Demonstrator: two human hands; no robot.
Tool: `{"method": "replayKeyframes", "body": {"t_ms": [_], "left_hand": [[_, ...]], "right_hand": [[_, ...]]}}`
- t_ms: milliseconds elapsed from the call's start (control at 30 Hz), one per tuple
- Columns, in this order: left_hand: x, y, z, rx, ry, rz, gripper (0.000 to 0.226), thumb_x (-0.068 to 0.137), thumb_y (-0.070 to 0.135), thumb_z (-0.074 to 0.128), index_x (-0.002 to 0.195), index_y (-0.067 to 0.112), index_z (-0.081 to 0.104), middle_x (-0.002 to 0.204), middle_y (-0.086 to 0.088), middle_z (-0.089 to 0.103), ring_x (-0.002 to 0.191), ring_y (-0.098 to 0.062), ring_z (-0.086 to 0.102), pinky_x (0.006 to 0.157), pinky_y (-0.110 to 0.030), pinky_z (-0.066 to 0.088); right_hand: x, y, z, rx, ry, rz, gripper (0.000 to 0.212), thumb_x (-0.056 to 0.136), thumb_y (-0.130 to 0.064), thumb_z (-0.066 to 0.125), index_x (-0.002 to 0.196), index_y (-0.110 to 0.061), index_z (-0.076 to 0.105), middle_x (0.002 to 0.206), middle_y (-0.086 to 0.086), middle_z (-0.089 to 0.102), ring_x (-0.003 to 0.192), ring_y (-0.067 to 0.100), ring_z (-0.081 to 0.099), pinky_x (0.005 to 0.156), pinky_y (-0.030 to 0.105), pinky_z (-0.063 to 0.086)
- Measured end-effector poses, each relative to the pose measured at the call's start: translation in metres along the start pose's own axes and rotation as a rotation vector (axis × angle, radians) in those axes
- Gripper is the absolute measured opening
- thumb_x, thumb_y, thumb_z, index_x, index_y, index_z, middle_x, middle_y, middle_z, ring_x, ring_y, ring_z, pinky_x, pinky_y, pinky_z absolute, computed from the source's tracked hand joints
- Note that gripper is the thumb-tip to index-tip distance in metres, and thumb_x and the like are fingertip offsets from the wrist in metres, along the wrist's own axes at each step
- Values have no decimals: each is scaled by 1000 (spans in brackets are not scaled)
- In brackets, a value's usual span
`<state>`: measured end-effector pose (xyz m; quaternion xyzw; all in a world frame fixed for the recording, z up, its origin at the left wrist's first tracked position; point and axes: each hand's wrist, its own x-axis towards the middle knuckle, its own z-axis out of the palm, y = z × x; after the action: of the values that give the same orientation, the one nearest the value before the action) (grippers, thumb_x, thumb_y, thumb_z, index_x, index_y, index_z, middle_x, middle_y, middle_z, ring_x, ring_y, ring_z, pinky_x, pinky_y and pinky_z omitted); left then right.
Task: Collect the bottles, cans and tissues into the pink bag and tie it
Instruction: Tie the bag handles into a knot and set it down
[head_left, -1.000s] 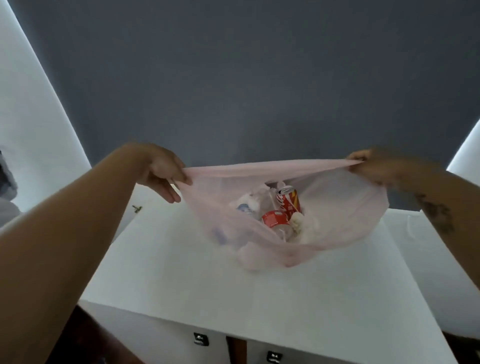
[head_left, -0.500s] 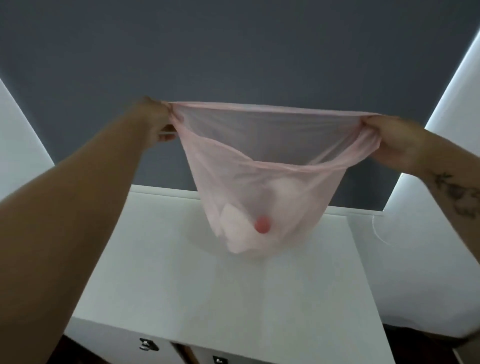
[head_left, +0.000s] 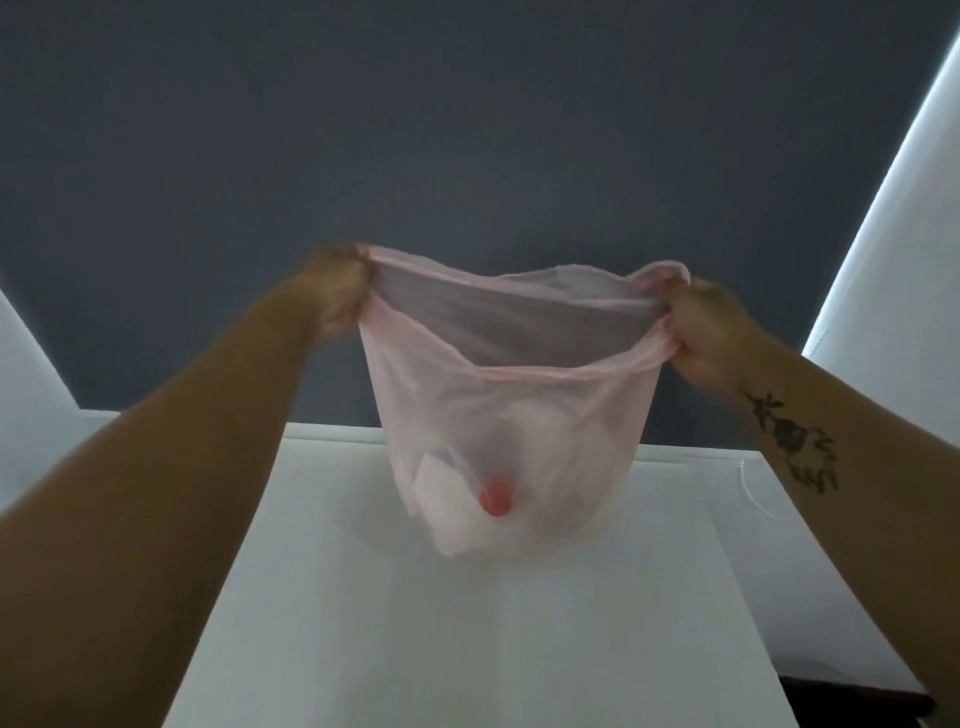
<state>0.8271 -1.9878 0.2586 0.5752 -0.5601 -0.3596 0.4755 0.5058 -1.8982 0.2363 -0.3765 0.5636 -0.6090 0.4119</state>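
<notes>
The thin pink bag (head_left: 511, 415) hangs in the air above the white table (head_left: 467, 649), its mouth held open between my hands. My left hand (head_left: 340, 296) is closed on the left side of the rim. My right hand (head_left: 704, 332) is closed on the right side of the rim. Through the plastic at the bottom I see a red round shape (head_left: 496, 497) and pale white lumps (head_left: 447, 488); which items they are is unclear. The bag's bottom hangs close over the table; whether it touches is unclear.
A dark grey wall (head_left: 467, 156) fills the background. White panels (head_left: 893, 218) rise at the right and far left. A lower white surface (head_left: 789, 545) adjoins the table on the right, with a thin wire on it.
Both hands lifted the bag off the table, so its contents sank to the bottom. Since half a second ago the hands came closer together and the rim slackened into a rounder opening.
</notes>
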Motion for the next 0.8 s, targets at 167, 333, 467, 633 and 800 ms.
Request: {"method": "replayKeyframes", "body": {"t_ms": [167,333,467,633,800], "left_hand": [[28,-4,-24,532,113,286,28,101,17,48,111,4,71,107,-19,69,99,-32,64,76,-29,43],[47,10,-32,535,56,285,41,101,32,50,84,-2,67,90,-26,69,78,-33,69,71,-36,56],[42,32,-4,-114,-238,30,30,104,10,43,79,10,61,76,-6,66,57,-12,66,47,-23,55],[37,45,16,-567,-272,-46,37,99,6,32,96,2,68,89,-16,70,79,-30,72,74,-43,61],[6,37,24,-697,-445,-45,24,102,22,46,86,7,59,66,-4,68,62,-17,70,67,-31,57]], "right_hand": [[-1,-8,18,306,252,-33,32,102,-35,38,119,-18,59,107,8,68,90,25,68,79,43,58],[0,-18,32,413,464,-40,40,101,-39,35,130,-19,54,111,5,64,97,24,67,83,42,57],[-10,-40,30,381,447,-10,52,96,-52,36,134,-19,49,113,4,61,95,23,64,82,41,56],[-22,-48,23,265,395,-142,38,99,-47,40,117,-17,56,100,1,61,86,18,68,63,28,58],[-25,-43,18,420,329,-161,59,97,-60,24,146,-28,29,111,2,69,97,23,69,84,43,58]]}}
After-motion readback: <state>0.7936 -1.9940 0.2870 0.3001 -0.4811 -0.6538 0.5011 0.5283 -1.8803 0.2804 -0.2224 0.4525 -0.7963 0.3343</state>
